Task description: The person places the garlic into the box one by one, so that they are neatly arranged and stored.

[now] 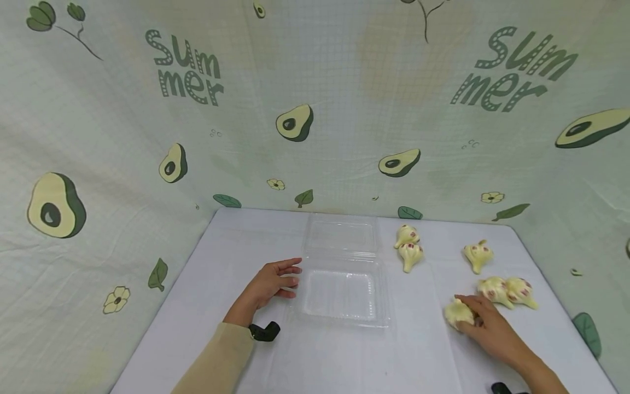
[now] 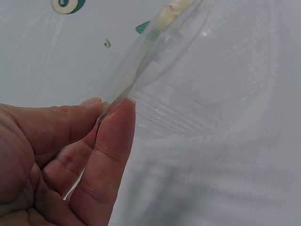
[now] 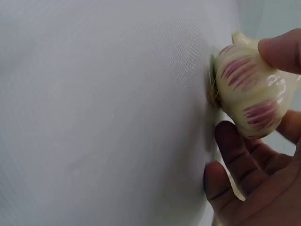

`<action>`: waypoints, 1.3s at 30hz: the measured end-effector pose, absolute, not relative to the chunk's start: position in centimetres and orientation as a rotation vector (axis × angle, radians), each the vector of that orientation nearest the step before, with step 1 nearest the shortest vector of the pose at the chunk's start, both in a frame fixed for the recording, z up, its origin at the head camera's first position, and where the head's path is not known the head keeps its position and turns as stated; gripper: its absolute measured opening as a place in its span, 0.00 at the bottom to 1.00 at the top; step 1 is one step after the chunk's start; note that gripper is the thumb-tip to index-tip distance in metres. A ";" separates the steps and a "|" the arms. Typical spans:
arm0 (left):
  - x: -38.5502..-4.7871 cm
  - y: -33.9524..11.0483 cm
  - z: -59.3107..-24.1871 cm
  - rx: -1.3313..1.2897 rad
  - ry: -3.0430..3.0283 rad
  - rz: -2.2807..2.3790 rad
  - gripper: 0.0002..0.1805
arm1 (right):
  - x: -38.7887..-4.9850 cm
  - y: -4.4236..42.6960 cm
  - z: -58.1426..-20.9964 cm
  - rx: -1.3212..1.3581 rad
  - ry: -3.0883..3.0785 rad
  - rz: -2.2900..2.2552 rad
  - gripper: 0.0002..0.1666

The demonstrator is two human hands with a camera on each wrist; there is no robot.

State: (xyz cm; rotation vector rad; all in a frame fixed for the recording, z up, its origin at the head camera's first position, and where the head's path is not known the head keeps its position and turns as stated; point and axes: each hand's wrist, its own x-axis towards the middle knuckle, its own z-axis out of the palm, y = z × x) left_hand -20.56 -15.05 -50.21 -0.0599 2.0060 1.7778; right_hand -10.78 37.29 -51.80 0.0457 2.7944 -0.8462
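1. The left hand (image 1: 273,283) is at 9 o'clock from the base of a clear plastic container (image 1: 339,295); the left wrist view shows its thumb and fingers meeting in a narrow pinch on the thin plastic edge.
2. The container lies open on the white table (image 1: 418,355), its lid (image 1: 341,235) laid back at 12 o'clock from the base.
3. The right hand (image 1: 492,331) holds a garlic bulb (image 1: 455,314) between thumb and fingers, at 3 o'clock from the container, well apart from it.
4. This bulb is pale with purple streaks, its roots turned toward the table; I cannot tell whether it touches the surface.
5. From the held bulb, two adjoining bulbs (image 1: 520,290) are at 2 o'clock, just beside the hand, and a single bulb (image 1: 478,254) is at 1 o'clock.
6. Another touching pair of bulbs (image 1: 410,254) sits at 2 o'clock from the container's base.
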 end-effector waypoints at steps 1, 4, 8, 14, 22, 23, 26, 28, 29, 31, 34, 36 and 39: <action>-20.6 -15.1 -50.2 -0.061 2.006 1.779 0.33 | -10.8 37.3 -51.8 0.059 2.796 -0.855 0.48; -20.5 -15.1 -50.3 -0.058 2.004 1.782 0.34 | -10.7 37.1 -52.1 0.105 2.828 -0.889 0.52; -20.5 -15.1 -50.4 -0.051 2.001 1.785 0.33 | -10.3 36.9 -52.7 0.031 2.925 -0.950 0.51; -20.6 -15.0 -50.4 -0.044 1.998 1.783 0.33 | -10.2 37.3 -53.1 -0.027 2.938 -1.080 0.41; -20.5 -15.0 -50.4 -0.057 1.996 1.785 0.34 | -9.8 38.5 -52.8 0.064 2.896 -1.074 0.42; -20.5 -15.0 -50.5 -0.058 1.994 1.786 0.34 | -9.9 38.6 -52.7 0.077 2.894 -1.071 0.42; -20.5 -15.0 -50.6 -0.052 1.997 1.784 0.33 | -10.0 38.5 -52.8 0.120 2.900 -1.039 0.45; -20.5 -15.0 -50.6 -0.049 1.998 1.784 0.33 | -10.2 38.3 -52.9 0.136 2.907 -1.024 0.46; -20.6 -15.0 -50.7 -0.050 1.998 1.783 0.33 | -10.3 38.2 -53.0 0.141 2.916 -1.017 0.46; -20.6 -15.0 -50.7 -0.051 2.000 1.782 0.33 | -10.4 38.0 -53.1 0.143 2.940 -1.009 0.47; -20.6 -15.0 -50.6 -0.054 2.001 1.782 0.33 | -10.3 37.7 -53.6 0.055 3.003 -1.054 0.47; -20.6 -15.0 -50.6 -0.053 2.000 1.783 0.33 | -10.1 37.5 -54.0 -0.017 3.043 -1.098 0.45; -20.5 -15.1 -50.6 -0.050 1.999 1.785 0.33 | -9.8 37.3 -54.2 -0.076 3.098 -1.145 0.41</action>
